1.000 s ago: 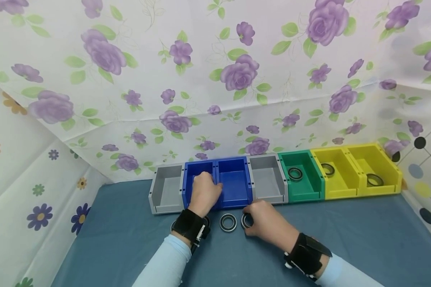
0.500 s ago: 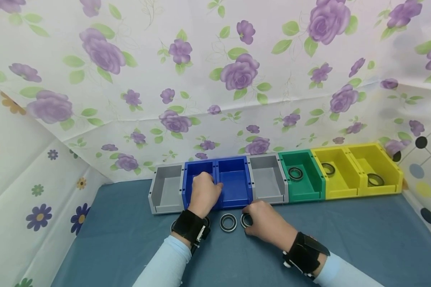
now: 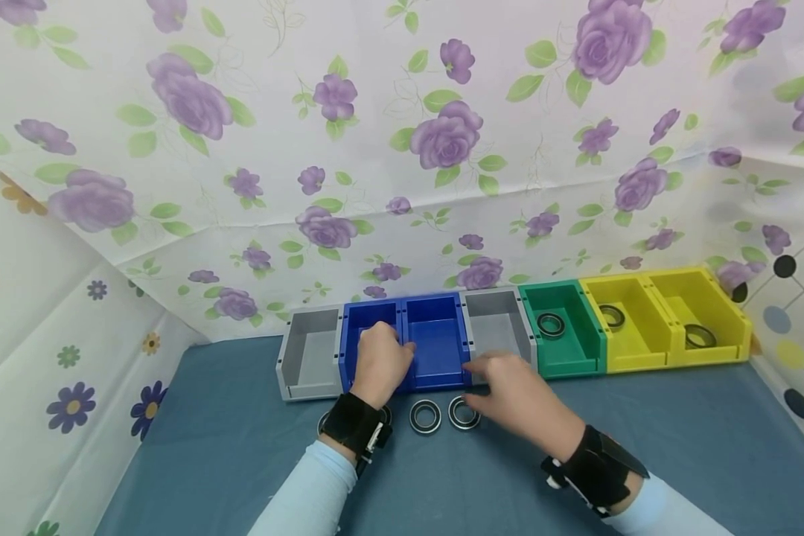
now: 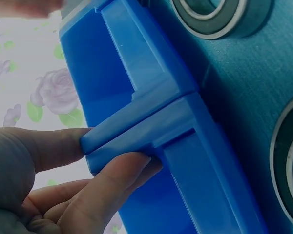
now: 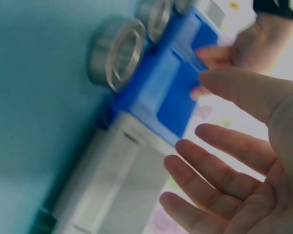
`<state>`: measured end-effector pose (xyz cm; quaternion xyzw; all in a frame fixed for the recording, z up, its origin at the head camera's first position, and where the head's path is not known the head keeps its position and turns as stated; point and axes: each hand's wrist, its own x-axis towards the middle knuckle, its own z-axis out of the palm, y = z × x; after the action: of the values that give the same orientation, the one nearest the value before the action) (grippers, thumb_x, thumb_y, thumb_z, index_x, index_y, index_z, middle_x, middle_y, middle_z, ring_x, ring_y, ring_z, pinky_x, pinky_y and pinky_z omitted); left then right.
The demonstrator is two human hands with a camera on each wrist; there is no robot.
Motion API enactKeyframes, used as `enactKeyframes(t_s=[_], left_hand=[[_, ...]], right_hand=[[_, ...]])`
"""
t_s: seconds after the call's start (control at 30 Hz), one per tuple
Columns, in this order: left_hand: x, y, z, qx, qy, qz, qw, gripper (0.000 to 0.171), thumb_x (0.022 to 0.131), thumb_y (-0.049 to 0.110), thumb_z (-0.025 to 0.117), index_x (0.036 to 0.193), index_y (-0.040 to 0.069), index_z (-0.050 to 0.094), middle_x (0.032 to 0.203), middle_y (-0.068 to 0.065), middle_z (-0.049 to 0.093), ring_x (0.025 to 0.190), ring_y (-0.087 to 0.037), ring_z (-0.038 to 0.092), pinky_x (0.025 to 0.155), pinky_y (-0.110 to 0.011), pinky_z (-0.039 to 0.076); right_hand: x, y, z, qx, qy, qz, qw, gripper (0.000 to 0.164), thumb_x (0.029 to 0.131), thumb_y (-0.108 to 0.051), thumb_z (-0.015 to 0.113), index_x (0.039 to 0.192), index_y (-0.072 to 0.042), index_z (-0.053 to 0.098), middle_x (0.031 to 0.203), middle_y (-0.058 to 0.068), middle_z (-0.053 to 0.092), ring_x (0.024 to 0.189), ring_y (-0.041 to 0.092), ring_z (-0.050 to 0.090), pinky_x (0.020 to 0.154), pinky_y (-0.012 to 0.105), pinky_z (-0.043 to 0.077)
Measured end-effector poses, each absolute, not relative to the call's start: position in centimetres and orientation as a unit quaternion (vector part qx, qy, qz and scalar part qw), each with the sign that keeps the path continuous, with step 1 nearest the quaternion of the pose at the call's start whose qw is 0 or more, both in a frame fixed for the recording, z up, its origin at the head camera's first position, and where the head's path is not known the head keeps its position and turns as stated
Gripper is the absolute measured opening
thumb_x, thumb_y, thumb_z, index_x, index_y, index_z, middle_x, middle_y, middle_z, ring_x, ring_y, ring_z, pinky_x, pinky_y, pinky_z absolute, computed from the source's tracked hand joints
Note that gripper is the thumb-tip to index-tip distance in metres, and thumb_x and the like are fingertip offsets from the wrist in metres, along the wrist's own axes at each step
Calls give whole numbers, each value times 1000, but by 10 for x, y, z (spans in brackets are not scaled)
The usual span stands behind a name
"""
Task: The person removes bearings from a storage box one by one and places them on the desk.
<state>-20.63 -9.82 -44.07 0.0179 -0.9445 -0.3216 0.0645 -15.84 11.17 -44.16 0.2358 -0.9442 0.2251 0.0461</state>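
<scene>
In the left wrist view my left hand pinches the adjoining side walls of two blue bins, thumb and fingers on opposite sides. The left blue bin is partly covered by that hand, while the right blue bin shows its bare floor. My right hand hovers in front of the right grey bin, its fingers apart and holding nothing. Just beside its thumb a ball bearing lies flat on the table. Another bearing sits to the left. More bearings are mostly hidden beneath the left wrist.
The bins form one row along the floral backdrop. A grey bin ends it at left. Rightward stand a green bin and two yellow bins, each holding a dark-rimmed ring. Blue cloth covers the table.
My right hand has let go of the rightmost bearing in front of the bins and risen slightly right and away. The left hand stays where it was.
</scene>
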Motion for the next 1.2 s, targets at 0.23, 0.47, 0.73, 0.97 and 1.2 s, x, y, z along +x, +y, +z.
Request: enactKeyframes(t_s=[0.23, 0.47, 0.73, 0.97, 1.2], left_hand=[[-207, -98, -442, 18, -945, -322, 64, 48, 83, 21, 69, 50, 13, 35, 50, 6, 19, 37, -11, 26, 36, -24, 22], [-206, -97, -441, 18, -943, -325, 65, 48, 83, 20, 69, 51, 14, 34, 51, 7, 18, 38, -10, 25, 36, -24, 22], [-204, -99, -441, 17, -942, -327, 69, 49, 83, 20, 69, 51, 14, 32, 51, 7, 17, 37, -11, 25, 37, -25, 21], [-205, -100, -443, 8, -943, -324, 79, 49, 82, 20, 69, 51, 14, 32, 52, 7, 17, 37, -10, 24, 37, -25, 21], [-205, -100, -442, 8, -943, -324, 73, 50, 82, 20, 70, 50, 14, 32, 50, 7, 17, 36, -10, 25, 36, -24, 22]], right_hand=[[-177, 139, -422, 213, -935, 233, 164, 47, 79, -26, 71, 120, -6, 60, 119, 11, 57, 110, 26, 50, 86, 41, 44], [-201, 173, -421, 163, -948, 203, 184, 52, 83, -14, 66, 130, 0, 50, 130, 21, 45, 118, 36, 42, 90, 48, 39], [-219, 201, -439, 125, -965, 211, 96, 50, 81, 2, 54, 130, 3, 48, 131, 26, 41, 117, 41, 40, 82, 48, 44], [-226, 206, -451, 114, -968, 223, 26, 50, 82, 4, 50, 132, 4, 45, 135, 30, 36, 122, 43, 35, 70, 40, 43], [-233, 208, -458, 93, -972, 214, 2, 53, 82, 0, 55, 134, 5, 43, 136, 32, 33, 125, 45, 29, 71, 42, 43]])
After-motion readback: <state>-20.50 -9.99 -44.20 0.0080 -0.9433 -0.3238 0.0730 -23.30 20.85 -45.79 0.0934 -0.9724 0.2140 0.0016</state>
